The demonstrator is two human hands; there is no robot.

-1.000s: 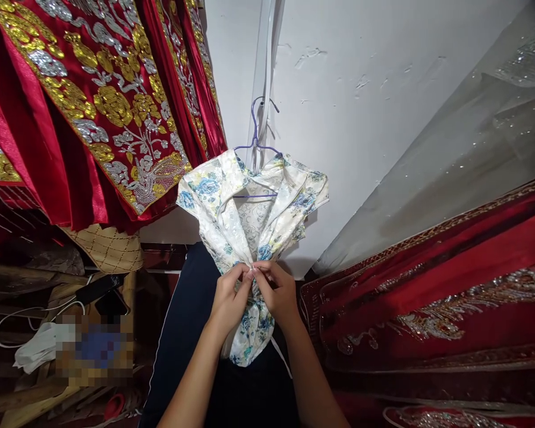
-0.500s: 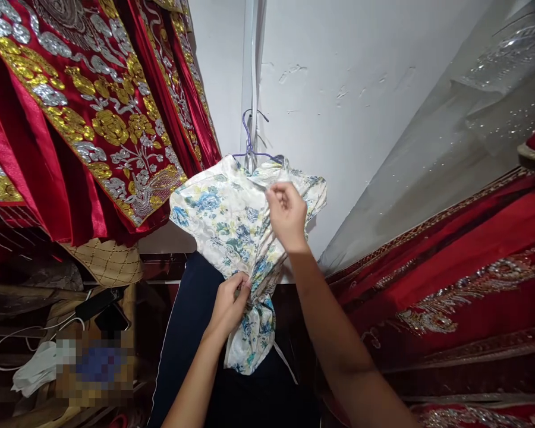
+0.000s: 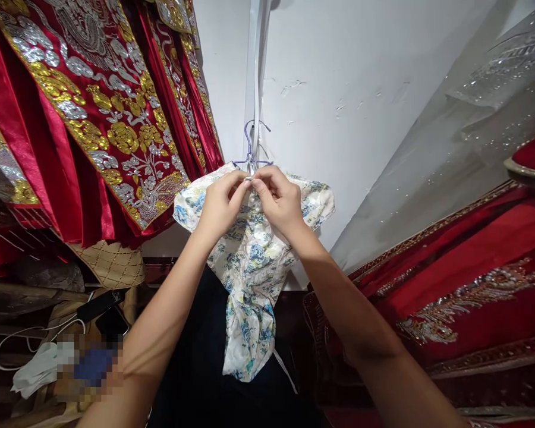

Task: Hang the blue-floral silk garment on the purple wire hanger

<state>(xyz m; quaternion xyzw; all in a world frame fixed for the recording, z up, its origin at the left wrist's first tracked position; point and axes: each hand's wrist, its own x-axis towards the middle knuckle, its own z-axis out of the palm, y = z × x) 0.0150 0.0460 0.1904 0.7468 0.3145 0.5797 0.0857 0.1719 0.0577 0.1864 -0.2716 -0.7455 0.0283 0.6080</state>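
Head camera view: at the centre of the frame, your left hand (image 3: pixel 220 205) and right hand (image 3: pixel 279 199) meet at the collar of a white dress with blue flowers (image 3: pixel 252 279), both pinched tight on the fabric with fingertips touching. That dress hangs from a purple wire hanger (image 3: pixel 251 148) against a white wall (image 3: pixel 361 119), trailing down toward the lower centre. Red garments with gold and silver embroidery (image 3: pixel 93 119) fill the upper left. More red embroidered cloth (image 3: pixel 472 285) lies at the right, under a sheer glittery fabric (image 3: pixel 472 119).
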